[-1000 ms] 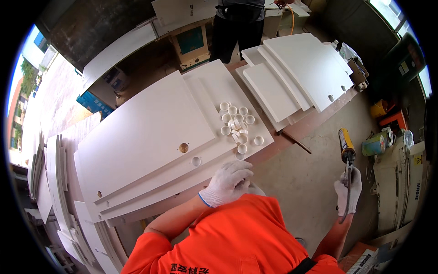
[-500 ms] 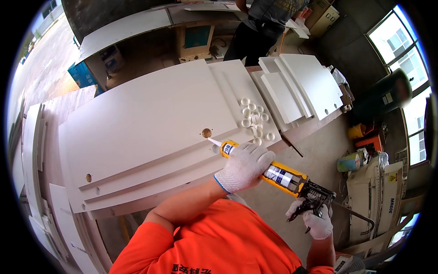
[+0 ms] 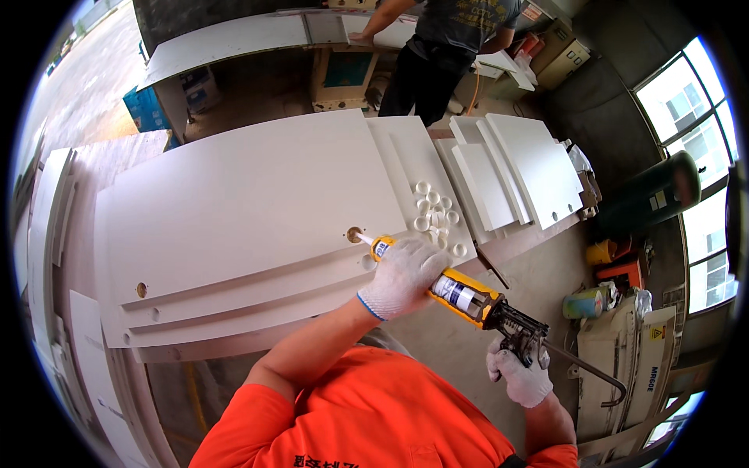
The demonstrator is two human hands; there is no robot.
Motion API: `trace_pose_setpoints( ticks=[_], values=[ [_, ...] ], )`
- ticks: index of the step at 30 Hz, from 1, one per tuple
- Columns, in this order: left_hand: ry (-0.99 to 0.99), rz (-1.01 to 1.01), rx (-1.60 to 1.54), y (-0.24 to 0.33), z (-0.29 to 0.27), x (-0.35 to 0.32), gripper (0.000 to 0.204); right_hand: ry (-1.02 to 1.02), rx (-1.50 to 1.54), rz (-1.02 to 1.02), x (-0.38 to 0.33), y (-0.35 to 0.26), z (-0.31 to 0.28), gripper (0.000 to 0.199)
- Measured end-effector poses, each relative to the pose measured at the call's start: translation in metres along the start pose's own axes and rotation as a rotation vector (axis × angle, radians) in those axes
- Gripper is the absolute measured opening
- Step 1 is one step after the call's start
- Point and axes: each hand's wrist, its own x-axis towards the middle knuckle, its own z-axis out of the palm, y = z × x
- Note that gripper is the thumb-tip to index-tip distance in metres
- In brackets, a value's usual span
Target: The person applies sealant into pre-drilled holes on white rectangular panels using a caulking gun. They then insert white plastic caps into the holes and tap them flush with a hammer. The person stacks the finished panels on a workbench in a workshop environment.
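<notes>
A yellow caulking gun (image 3: 468,298) with a sealant cartridge in it slants across my front. My left hand (image 3: 407,273), in a white knit glove, is wrapped round its front end. The gloved right hand (image 3: 521,377) is closed round the black handle at the trigger. The white nozzle (image 3: 364,239) points into a round brown hole (image 3: 353,234) near the edge of the top white panel (image 3: 257,195); I cannot tell whether its tip touches the bottom. Another such hole (image 3: 141,290) lies near the panel's left corner. Several white round caps (image 3: 434,212) lie right of the nozzle.
More white boards (image 3: 499,175) are stacked at the right. Beyond the panels, a person (image 3: 460,47) stands at a long white bench (image 3: 226,45), one hand on it. A green cylinder (image 3: 663,187) and a paint bucket (image 3: 583,304) are at the right. Boards (image 3: 105,374) lean at the left.
The nozzle tip has moved from the hole's lower edge into the hole. Both my hands have shifted a little left with the gun. The other person's arm now reaches onto the bench.
</notes>
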Motion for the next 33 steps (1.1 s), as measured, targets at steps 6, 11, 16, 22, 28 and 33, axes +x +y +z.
trace_pose_setpoints(
  ticks=[6,11,16,22,28,33],
  values=[
    [0.023,-0.06,0.027,0.009,-0.002,0.0,0.053,-0.029,0.215,0.056,0.011,0.001,-0.027,0.063],
    [-0.015,-0.087,0.08,0.007,-0.003,0.008,0.053,-0.097,0.074,-0.163,0.027,0.001,-0.032,0.097],
    [0.123,-0.037,0.249,0.033,-0.052,0.013,0.048,-0.207,0.148,-0.238,0.048,-0.002,-0.039,0.076],
    [0.245,-0.114,0.671,0.036,-0.185,-0.064,0.043,-0.65,0.126,-0.132,0.106,0.009,0.074,0.058],
    [0.362,-0.259,0.803,0.014,-0.301,-0.167,0.046,-0.754,-0.106,-0.072,0.117,0.002,0.231,0.02],
    [0.472,-0.274,0.797,-0.001,-0.341,-0.205,0.047,-0.736,-0.29,-0.192,0.1,-0.039,0.298,0.018]
  ],
)
